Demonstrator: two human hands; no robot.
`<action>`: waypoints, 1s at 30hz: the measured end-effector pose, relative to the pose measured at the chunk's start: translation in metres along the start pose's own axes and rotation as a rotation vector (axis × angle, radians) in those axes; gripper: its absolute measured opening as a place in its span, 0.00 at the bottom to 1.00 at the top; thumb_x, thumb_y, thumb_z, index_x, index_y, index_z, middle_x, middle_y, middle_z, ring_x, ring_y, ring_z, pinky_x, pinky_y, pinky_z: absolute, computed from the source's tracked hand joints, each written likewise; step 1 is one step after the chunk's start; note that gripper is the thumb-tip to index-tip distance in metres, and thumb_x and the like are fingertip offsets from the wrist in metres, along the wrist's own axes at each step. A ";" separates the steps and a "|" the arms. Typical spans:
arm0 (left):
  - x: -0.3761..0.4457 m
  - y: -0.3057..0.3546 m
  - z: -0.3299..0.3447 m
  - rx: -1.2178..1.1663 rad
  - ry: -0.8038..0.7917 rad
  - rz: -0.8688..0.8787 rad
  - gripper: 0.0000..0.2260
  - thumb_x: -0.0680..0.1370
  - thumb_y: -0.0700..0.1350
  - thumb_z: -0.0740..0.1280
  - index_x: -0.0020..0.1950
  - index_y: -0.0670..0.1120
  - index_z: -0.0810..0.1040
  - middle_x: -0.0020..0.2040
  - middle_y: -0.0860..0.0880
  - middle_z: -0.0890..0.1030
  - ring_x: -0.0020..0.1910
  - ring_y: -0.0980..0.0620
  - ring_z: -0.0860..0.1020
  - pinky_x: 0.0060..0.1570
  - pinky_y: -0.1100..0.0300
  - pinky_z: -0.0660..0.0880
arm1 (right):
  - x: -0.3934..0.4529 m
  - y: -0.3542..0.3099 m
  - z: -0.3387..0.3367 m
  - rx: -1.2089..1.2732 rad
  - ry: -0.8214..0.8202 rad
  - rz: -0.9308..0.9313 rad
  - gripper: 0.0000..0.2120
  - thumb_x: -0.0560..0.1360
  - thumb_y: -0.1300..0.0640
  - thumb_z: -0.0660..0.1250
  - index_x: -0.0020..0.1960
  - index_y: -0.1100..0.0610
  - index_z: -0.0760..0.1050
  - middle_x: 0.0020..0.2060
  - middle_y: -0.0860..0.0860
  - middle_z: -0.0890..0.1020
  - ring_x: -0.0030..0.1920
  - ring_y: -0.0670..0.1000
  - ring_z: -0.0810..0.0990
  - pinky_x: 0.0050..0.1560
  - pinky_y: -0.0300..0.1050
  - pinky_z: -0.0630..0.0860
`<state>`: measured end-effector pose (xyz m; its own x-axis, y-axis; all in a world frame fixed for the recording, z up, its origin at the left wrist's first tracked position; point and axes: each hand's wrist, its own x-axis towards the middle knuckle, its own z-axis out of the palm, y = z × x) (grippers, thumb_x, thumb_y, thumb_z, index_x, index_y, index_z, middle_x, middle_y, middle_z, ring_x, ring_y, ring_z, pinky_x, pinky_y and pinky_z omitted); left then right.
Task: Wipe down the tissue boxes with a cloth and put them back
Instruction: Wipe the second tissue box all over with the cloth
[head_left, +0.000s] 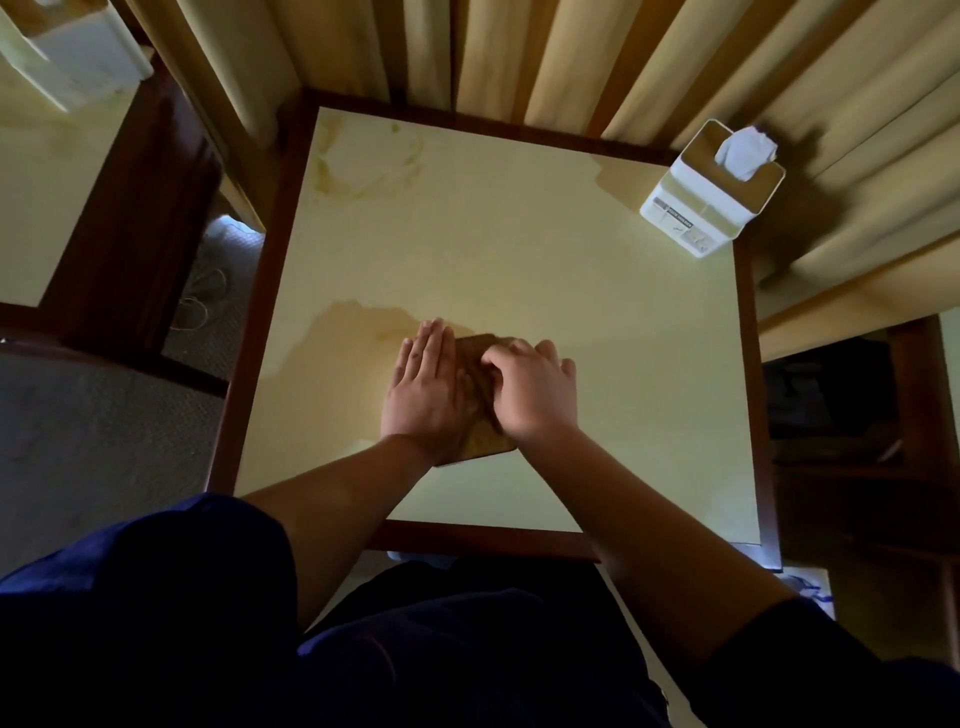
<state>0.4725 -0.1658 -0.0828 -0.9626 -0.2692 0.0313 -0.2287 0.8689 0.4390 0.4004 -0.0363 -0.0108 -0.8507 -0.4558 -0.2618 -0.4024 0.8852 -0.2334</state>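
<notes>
1. At the far left, on a separate surface in the upper left corner, stands a pale box-like object (78, 47) that may be a 2nd tissue box; it is cropped and too blurred to be sure.
2. The left hand (423, 392) lies flat on the bench (519, 249), fingers (431, 338) straight and together, palm pressing the left part of the cloth (480, 410). It holds nothing; it only pins the cloth down.
3. The cloth is a brownish folded pad near the middle of the bench, toward the person's edge. Its long axis runs roughly away from the person, tilted slightly to the left at the far end. Its near corner shows below the left wrist.
4. The right hand (535, 387) rests on the right part of the cloth with its fingers curled, and it seems to pinch a fold near the cloth's top edge. The 2 hands touch or nearly touch over the cloth.
5. The tissue box (711, 192) stands upright at the far right corner of the bench, beside the curtain (571, 57), a white tissue sticking out of its top. It is well apart from both hands.
6. The relation that matters: the box lies forward and to the right of the fingers, so the right hand is nearer. My judgement is that the cloth is being folded or readied, and wiping this box has not started. The next move likely calls for the right hand to carry the cloth diagonally to the box while the left steadies it.
</notes>
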 end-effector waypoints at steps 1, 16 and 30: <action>0.001 -0.001 0.001 0.004 -0.009 -0.005 0.28 0.86 0.51 0.47 0.82 0.37 0.60 0.83 0.41 0.61 0.83 0.45 0.54 0.82 0.52 0.44 | -0.009 0.003 0.001 -0.005 -0.012 -0.016 0.16 0.81 0.59 0.61 0.62 0.43 0.79 0.60 0.47 0.80 0.62 0.58 0.72 0.56 0.53 0.65; 0.003 -0.004 0.003 0.028 0.018 0.039 0.28 0.86 0.51 0.48 0.79 0.35 0.65 0.80 0.37 0.66 0.81 0.40 0.62 0.81 0.49 0.50 | -0.050 0.007 0.004 -0.094 0.031 -0.003 0.08 0.74 0.57 0.66 0.48 0.50 0.82 0.44 0.49 0.83 0.53 0.59 0.77 0.51 0.53 0.64; 0.000 0.000 0.000 -0.006 0.004 0.001 0.28 0.86 0.51 0.47 0.81 0.37 0.62 0.82 0.41 0.61 0.83 0.45 0.54 0.82 0.55 0.42 | -0.008 0.004 0.011 -0.116 0.122 -0.087 0.14 0.75 0.62 0.67 0.57 0.49 0.82 0.55 0.47 0.84 0.61 0.58 0.76 0.55 0.53 0.67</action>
<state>0.4727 -0.1663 -0.0827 -0.9623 -0.2697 0.0357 -0.2264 0.8666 0.4447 0.4089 -0.0300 -0.0199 -0.8426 -0.5230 -0.1285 -0.5069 0.8508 -0.1387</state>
